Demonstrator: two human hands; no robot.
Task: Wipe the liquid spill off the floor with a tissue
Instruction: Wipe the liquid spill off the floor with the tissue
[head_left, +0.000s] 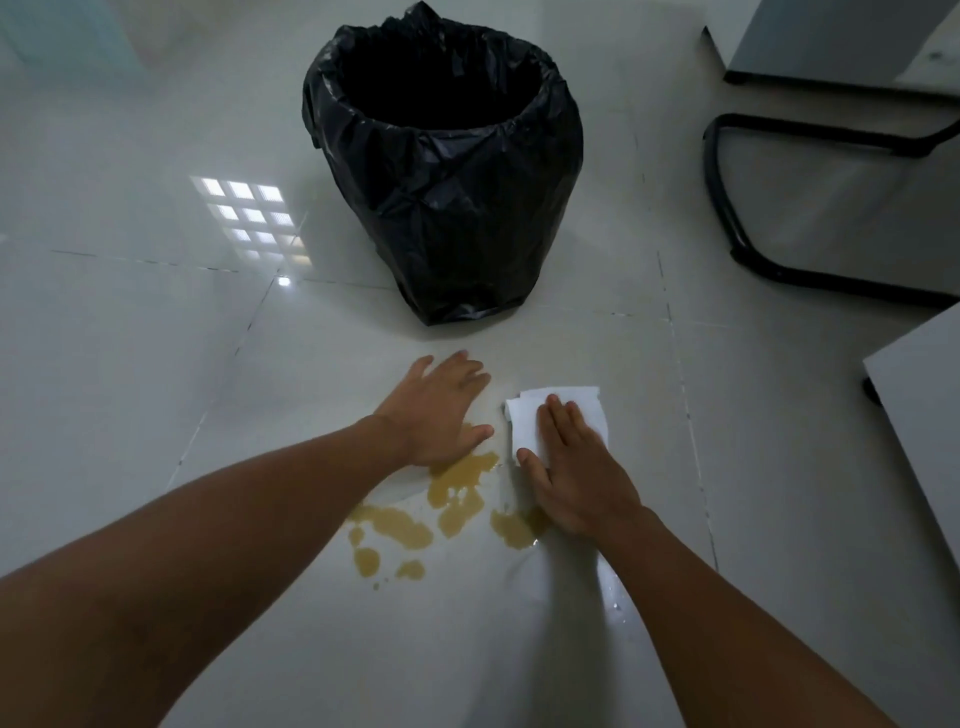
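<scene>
Two hands are resting flat on the pale floor (156, 364), and I am going across from left to right. I am bracing my left hand (439, 410), fingers loosely spread and holding nothing, at the far left edge of the spill (457, 499); its thumb is lying right by the nearest yellow puddle, maybe touching it. Yellow puddles are sitting in scattered patches between my two forearms, trailing from near my left thumb toward me and leftward. I am pressing my right hand (571, 467), fingers straight and close together, down onto the tissue (556, 415), which is lying just right of the puddles and looks white and dry. Its long side is running away from me. So the liquid is lying to the left of and nearer me than the tissue, and my right hand is the one placed to sweep it that way, I judge. Beyond both hands, a bin (441, 166) lined with a black bag is standing.
</scene>
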